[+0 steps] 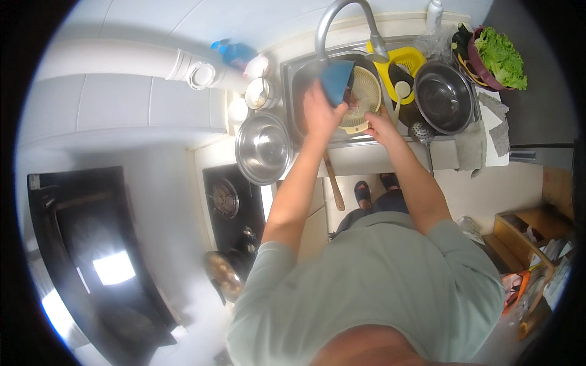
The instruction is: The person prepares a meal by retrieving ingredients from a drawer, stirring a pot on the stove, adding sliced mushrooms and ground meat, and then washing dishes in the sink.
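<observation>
Over the metal sink (pixel 295 75), my left hand (pixel 321 110) holds a blue bowl (pixel 335 78) tilted on its side. The bowl's mouth faces a cream plastic strainer basket (pixel 368 87) beside it. Dark reddish-brown food (pixel 350 98) shows at the bowl's edge, partly hidden; I cannot tell what it is. My right hand (pixel 381 124) grips the near rim of the basket, next to its tab handle. Above the bowl and basket arches the grey faucet (pixel 324 29).
Right of the basket are a yellow drain basket (pixel 407 55), a ladle (pixel 402 89), a metal basin (pixel 443 98), a slotted spoon (pixel 421 132) and lettuce (pixel 499 55) in a colander. Left stands another metal basin (pixel 263 148). A wooden handle (pixel 334 183) juts past the counter edge. A pan (pixel 224 274) steams near the stove (pixel 231 201).
</observation>
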Tool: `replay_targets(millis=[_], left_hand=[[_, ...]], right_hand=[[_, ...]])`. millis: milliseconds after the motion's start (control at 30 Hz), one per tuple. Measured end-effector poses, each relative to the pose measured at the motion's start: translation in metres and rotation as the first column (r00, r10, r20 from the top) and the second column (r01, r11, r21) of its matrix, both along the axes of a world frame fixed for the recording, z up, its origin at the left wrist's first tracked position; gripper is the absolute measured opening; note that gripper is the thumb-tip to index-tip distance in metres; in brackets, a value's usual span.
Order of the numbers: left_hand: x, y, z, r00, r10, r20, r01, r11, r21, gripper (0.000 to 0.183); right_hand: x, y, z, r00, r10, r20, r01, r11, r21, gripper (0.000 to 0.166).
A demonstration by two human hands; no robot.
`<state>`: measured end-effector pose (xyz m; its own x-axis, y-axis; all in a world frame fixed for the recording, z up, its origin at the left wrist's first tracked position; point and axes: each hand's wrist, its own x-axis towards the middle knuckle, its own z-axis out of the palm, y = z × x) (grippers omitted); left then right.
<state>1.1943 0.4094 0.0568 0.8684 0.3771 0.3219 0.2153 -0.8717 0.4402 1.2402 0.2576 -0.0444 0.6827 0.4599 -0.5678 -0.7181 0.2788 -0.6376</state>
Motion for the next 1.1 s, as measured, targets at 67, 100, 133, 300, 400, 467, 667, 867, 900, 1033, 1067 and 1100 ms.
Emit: replay_targets(millis=[67, 100, 133, 300, 400, 467, 667, 867, 900, 1033, 1067, 1100], left_hand=[[0.002, 0.003, -0.002, 0.997, -0.070, 0.027, 0.066, 0.990, 0.123, 0.086], [0.003, 0.004, 0.002, 0.995, -0.097, 0.001, 0.096, 0.985, 0.143, 0.086], [0.003, 0.004, 0.008, 0.992, -0.124, -0.026, 0.127, 0.979, 0.162, 0.087], [0.001, 0.016, 0.009, 0.987, -0.159, -0.006, 0.158, 0.976, 0.150, 0.089], [-0.003, 0.018, 0.010, 0.986, -0.164, 0.005, 0.163, 0.984, 0.066, 0.092], [-0.008, 0.026, 0.007, 0.988, -0.149, 0.025, 0.147, 0.987, 0.071, 0.090], [-0.029, 0.058, -0.009, 0.992, -0.039, 0.119, 0.040, 0.999, -0.003, 0.081], [-0.047, 0.082, -0.035, 0.976, 0.173, 0.135, -0.073, 0.836, -0.543, 0.079], [-0.049, 0.078, -0.027, 0.974, 0.186, 0.129, -0.072, 0.796, -0.601, 0.078], [-0.063, 0.080, -0.019, 0.964, 0.241, 0.115, -0.080, 0.670, -0.738, 0.072], [-0.067, 0.082, -0.020, 0.958, 0.258, 0.126, -0.064, 0.621, -0.782, 0.073], [-0.069, 0.080, -0.019, 0.952, 0.272, 0.138, -0.043, 0.567, -0.822, 0.073]], right_hand=[[0.006, 0.004, -0.007, 1.000, 0.001, 0.022, -0.003, 0.996, 0.092, 0.055], [0.010, 0.005, -0.015, 1.000, -0.020, -0.009, 0.021, 0.997, 0.081, 0.055], [0.013, 0.006, -0.022, 0.998, -0.041, -0.039, 0.044, 0.997, 0.069, 0.055], [0.011, 0.003, -0.048, 0.990, -0.089, -0.111, 0.093, 0.995, 0.025, 0.058], [0.007, 0.003, -0.062, 0.988, -0.050, -0.149, 0.074, 0.985, 0.157, 0.059], [0.005, 0.004, -0.066, 0.987, -0.048, -0.151, 0.077, 0.978, 0.194, 0.059], [0.008, 0.003, -0.047, 0.990, -0.114, -0.084, 0.115, 0.993, 0.008, 0.061], [0.006, -0.013, -0.029, 0.987, -0.148, -0.063, 0.143, 0.986, -0.082, 0.061], [0.004, -0.018, -0.023, 0.987, -0.148, -0.056, 0.144, 0.987, -0.066, 0.060], [-0.001, -0.033, -0.008, 0.991, -0.129, -0.020, 0.129, 0.991, 0.027, 0.058], [-0.002, -0.035, -0.004, 0.992, -0.124, -0.009, 0.124, 0.991, 0.054, 0.057], [-0.002, -0.037, 0.001, 0.993, -0.114, 0.001, 0.114, 0.993, 0.040, 0.057]])
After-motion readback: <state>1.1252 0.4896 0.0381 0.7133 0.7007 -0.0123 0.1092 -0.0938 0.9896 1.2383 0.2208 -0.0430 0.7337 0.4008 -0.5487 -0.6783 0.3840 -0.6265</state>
